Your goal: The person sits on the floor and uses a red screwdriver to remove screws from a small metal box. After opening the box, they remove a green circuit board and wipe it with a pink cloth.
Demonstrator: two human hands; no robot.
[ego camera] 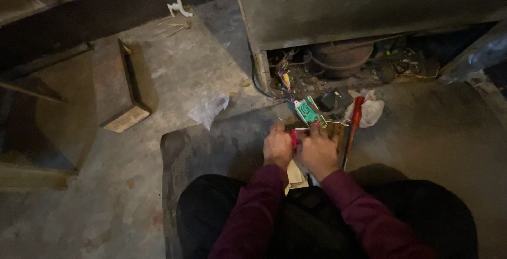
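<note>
My left hand (277,147) and my right hand (318,151) are pressed close together over my lap, both gripping a small red-handled tool (294,137) and a pale part whose shape is hidden by the fingers. A cream-coloured piece (294,177) pokes out below the hands. Just beyond them lies a small green circuit board (307,112) with coloured wires (285,79) running into the open base of a grey appliance (317,5). A red-handled screwdriver (353,127) lies to the right of my right hand.
The appliance's open bottom shows a round dark compressor (340,58) and debris. A crumpled clear plastic bag (208,110) and a wooden box (127,87) sit on the concrete floor to the left. A white rag (369,108) lies by the screwdriver. I sit on a dark mat (211,143).
</note>
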